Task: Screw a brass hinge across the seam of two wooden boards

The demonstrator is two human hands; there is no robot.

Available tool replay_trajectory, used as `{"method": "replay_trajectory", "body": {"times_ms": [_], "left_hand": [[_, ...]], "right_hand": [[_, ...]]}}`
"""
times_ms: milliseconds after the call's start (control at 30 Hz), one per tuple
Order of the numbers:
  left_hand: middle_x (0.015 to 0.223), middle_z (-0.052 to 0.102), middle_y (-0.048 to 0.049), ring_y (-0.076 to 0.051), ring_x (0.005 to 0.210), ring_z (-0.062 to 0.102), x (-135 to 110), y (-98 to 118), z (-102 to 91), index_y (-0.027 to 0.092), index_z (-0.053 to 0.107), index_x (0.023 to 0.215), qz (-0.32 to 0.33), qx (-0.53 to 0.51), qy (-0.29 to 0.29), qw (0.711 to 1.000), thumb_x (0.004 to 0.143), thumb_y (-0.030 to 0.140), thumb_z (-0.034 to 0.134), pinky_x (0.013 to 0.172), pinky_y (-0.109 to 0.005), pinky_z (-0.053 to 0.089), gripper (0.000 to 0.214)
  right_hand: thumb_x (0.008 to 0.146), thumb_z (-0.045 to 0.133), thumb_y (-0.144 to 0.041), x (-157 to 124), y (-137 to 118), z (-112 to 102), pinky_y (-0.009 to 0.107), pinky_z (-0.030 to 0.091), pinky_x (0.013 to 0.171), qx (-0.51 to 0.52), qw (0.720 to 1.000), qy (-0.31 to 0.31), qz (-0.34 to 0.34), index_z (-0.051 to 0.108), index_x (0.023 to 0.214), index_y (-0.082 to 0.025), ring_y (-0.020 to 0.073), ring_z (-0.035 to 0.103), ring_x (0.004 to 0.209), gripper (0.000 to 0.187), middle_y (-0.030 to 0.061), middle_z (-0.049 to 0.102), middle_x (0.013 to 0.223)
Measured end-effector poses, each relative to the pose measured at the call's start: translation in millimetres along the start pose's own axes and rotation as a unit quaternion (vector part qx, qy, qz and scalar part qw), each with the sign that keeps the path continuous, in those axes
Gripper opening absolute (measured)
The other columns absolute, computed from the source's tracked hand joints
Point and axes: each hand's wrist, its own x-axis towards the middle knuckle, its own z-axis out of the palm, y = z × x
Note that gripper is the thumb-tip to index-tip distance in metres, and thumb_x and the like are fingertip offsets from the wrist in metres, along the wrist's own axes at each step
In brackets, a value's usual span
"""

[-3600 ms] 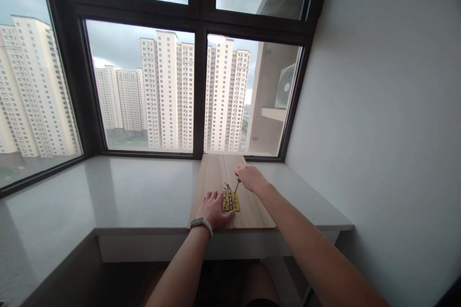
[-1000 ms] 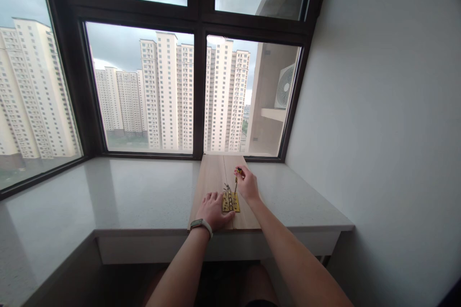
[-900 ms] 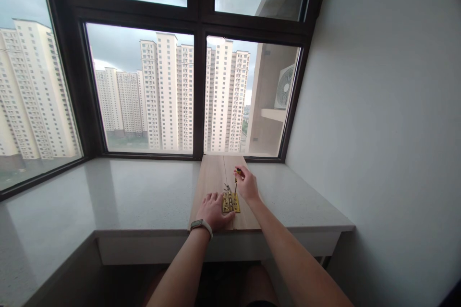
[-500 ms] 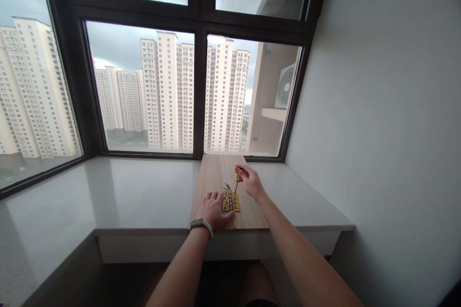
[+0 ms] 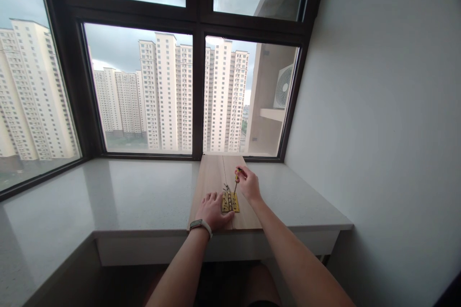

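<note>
Two light wooden boards [image 5: 216, 175] lie side by side on a white window ledge [image 5: 144, 192]. A brass hinge [image 5: 230, 201] sits over their seam near the front. My left hand [image 5: 212, 210] lies flat on the left board, fingers spread, touching the hinge's left leaf; a watch is on that wrist. My right hand [image 5: 248, 184] is closed round a small yellow-handled screwdriver [image 5: 236, 180], held upright with its tip down on the hinge's right leaf. A few loose screws [image 5: 226, 187] lie just behind the hinge.
A dark-framed window [image 5: 196, 81] stands directly behind the boards, with tower blocks outside. A white wall [image 5: 378, 105] closes the right side. The ledge's front edge [image 5: 223, 234] runs below my hands, and my knees show beneath it.
My right hand has shifted slightly about the screwdriver, wrist turning back and forth, while the tip stays on the hinge. The left hand has not moved.
</note>
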Motion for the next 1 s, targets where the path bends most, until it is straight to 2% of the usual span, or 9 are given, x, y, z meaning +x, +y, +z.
{"method": "replay_trajectory", "body": {"times_ms": [100,233,333,433,733,867,1000], "left_hand": [[0.149,0.047,-0.0096,-0.035,0.139,0.035,1,-2,2.2,0.028,0.041,0.149,0.004,-0.003,0.006,1.000,0.077,0.076,0.049,0.115,-0.046,0.028,0.086],[0.147,0.048,-0.0107,-0.036,0.139,0.035,2,-4,4.9,0.027,0.042,0.148,0.009,-0.009,0.013,1.000,0.077,0.076,0.049,0.115,-0.047,0.028,0.086],[0.147,0.049,-0.0110,-0.036,0.138,0.036,2,-4,5.7,0.027,0.043,0.147,0.012,-0.014,0.018,1.000,0.077,0.075,0.049,0.115,-0.048,0.028,0.086],[0.147,0.049,-0.0107,-0.036,0.137,0.036,2,-5,6.0,0.027,0.044,0.147,0.011,-0.017,0.018,1.000,0.076,0.076,0.050,0.115,-0.047,0.029,0.086],[0.146,0.049,-0.0110,-0.036,0.136,0.036,3,-4,6.5,0.026,0.043,0.147,0.011,-0.008,0.014,1.000,0.076,0.076,0.050,0.114,-0.046,0.028,0.087],[0.147,0.048,-0.0108,-0.036,0.136,0.036,3,-4,7.2,0.026,0.042,0.148,0.013,-0.004,0.014,1.000,0.077,0.076,0.049,0.114,-0.046,0.028,0.087],[0.147,0.048,-0.0104,-0.036,0.136,0.035,3,-4,7.2,0.026,0.042,0.148,0.010,-0.005,0.014,1.000,0.077,0.075,0.050,0.114,-0.045,0.027,0.087]], "right_hand": [[0.096,0.051,-0.049,1,-2,0,0.032,0.063,0.075,-0.006,1.000,-0.016,-0.007,0.066,0.117,-0.021,0.0221,0.070,0.097,0.038,0.0103,0.070,0.115],[0.092,0.059,-0.046,7,-5,-7,0.033,0.064,0.075,0.061,0.996,-0.067,0.014,0.065,0.111,-0.021,0.0233,0.068,0.105,0.032,0.0096,0.070,0.113],[0.091,0.061,-0.044,11,-4,-14,0.037,0.064,0.080,0.112,0.988,-0.108,0.023,0.065,0.114,-0.021,0.0236,0.067,0.110,0.033,0.0090,0.070,0.113],[0.090,0.063,-0.044,12,-1,-17,0.040,0.063,0.083,0.141,0.982,-0.121,0.031,0.064,0.119,-0.021,0.0243,0.067,0.111,0.037,0.0096,0.070,0.114],[0.088,0.065,-0.049,8,3,-7,0.036,0.065,0.071,0.120,0.991,-0.055,0.029,0.067,0.108,-0.020,0.0259,0.071,0.100,0.035,0.0091,0.073,0.101],[0.090,0.062,-0.044,5,4,-5,0.036,0.065,0.070,0.084,0.996,-0.026,0.019,0.068,0.111,-0.021,0.0256,0.072,0.095,0.032,0.0092,0.074,0.102],[0.091,0.061,-0.039,1,3,-4,0.037,0.065,0.074,0.042,0.999,0.002,0.001,0.069,0.112,-0.022,0.0264,0.071,0.101,0.028,0.0100,0.073,0.108]]}}
